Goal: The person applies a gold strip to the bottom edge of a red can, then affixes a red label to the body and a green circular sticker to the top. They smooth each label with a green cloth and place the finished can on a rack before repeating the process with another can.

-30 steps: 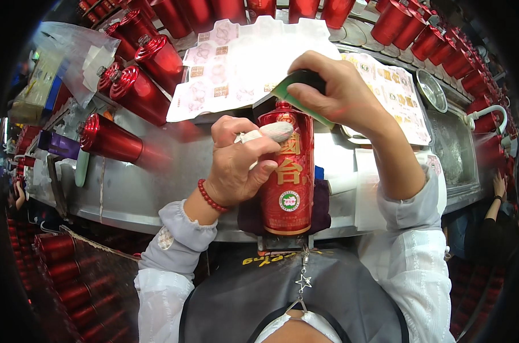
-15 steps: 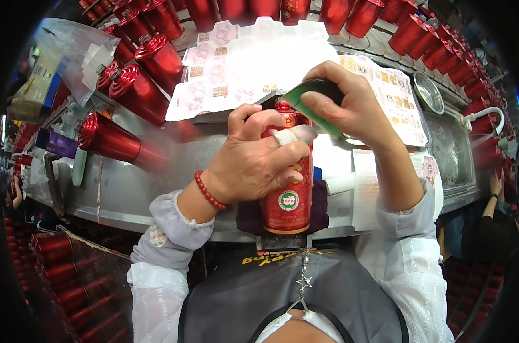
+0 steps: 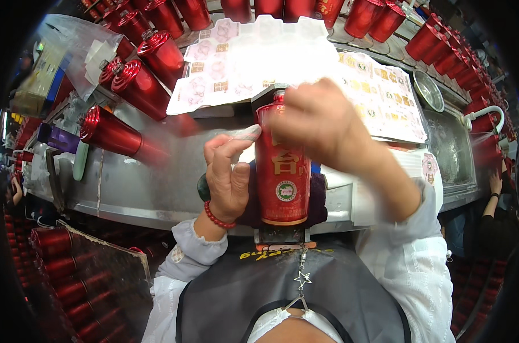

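Note:
A red bottle (image 3: 282, 191) with gold markings and a round green-and-white emblem lies in front of me, its gold-rimmed base toward my body. My left hand (image 3: 228, 174) is beside its left side, fingers apart, with a wrapped fingertip close to or touching the bottle. Behind that wrist a dark green rounded object (image 3: 203, 187) shows in part; whether the hand holds it I cannot tell. Across the bottle's upper right part is my right hand (image 3: 322, 123), smeared by motion, so its fingers cannot be made out. Dark purple cloth (image 3: 318, 200) lies under the bottle.
Printed label sheets (image 3: 379, 97) and a glaring white sheet (image 3: 259, 57) cover the far bench. Several red bottles (image 3: 139, 88) stand at the left and back. A metal bowl (image 3: 428, 91) sits far right, by a white tap (image 3: 488, 114). Another person's hand (image 3: 495, 183) shows at right.
The green scraper in my right hand no longer shows there. My left hand has come off the bottle's front to its left side, uncovering the gold markings. The right hand has moved lower over the bottle.

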A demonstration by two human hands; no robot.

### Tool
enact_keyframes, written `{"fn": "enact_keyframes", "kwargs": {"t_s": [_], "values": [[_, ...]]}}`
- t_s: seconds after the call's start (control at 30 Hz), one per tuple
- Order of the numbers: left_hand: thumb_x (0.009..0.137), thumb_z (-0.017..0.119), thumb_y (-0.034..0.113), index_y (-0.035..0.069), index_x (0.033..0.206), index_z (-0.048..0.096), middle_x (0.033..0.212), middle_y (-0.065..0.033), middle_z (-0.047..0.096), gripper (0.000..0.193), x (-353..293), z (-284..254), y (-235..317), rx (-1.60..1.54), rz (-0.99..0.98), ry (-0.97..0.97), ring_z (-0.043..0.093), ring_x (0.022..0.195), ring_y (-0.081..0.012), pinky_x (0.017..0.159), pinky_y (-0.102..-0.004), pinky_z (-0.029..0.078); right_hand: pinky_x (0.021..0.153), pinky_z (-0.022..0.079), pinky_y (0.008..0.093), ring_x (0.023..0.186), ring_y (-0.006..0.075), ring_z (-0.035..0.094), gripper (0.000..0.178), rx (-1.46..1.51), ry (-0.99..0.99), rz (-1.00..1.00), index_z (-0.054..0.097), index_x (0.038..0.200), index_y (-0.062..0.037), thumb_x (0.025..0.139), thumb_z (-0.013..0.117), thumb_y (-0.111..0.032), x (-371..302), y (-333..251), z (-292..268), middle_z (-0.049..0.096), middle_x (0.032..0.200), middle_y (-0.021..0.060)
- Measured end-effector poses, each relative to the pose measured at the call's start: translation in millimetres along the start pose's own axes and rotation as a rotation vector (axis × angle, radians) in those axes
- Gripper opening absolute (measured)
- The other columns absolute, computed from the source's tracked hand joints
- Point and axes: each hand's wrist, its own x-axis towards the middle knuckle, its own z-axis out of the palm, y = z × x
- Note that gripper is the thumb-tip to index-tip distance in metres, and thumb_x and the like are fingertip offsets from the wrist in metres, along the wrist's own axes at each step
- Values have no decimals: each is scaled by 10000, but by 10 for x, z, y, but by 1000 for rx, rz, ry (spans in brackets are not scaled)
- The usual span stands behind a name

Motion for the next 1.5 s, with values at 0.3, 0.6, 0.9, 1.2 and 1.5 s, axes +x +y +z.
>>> {"fn": "enact_keyframes", "kwargs": {"t_s": [0.3,0.6,0.9,1.2,1.5], "values": [[1075,487,325,-42,1292,565,1268,-187,615,434,11,-14,162,36,-34,-13,527,1173,-298,1028,-400,425,741,502,411,760,239,643,157,130,87,235,676,946,-94,810,745,-128,-113,30,9,594,838,71],[973,597,592,-21,1378,525,1300,-175,582,738,-424,-100,400,173,22,-117,447,1229,-356,1019,-447,404,755,531,392,818,287,664,239,600,317,708,714,1034,-63,811,796,-80,-616,-450,97,667,868,103],[779,780,627,-1,1490,403,1525,-198,455,1021,-471,-162,395,442,210,-315,373,1265,-355,1086,-541,264,719,516,351,814,232,674,241,900,149,455,700,1059,-47,849,787,-126,-755,-743,-31,682,890,89],[749,758,697,-23,1540,377,1475,-217,483,1136,-404,-74,466,607,153,-325,389,1292,-398,1102,-542,263,745,532,262,835,85,629,224,923,239,851,669,1073,-4,944,746,-171,-864,-736,146,715,935,43],[840,763,530,39,1441,525,1413,-217,482,812,-620,-129,494,525,338,-177,406,1270,-374,1075,-532,309,717,493,356,753,216,629,269,536,300,434,704,1050,-53,820,815,-137,-858,-1122,17,654,863,71]]}}
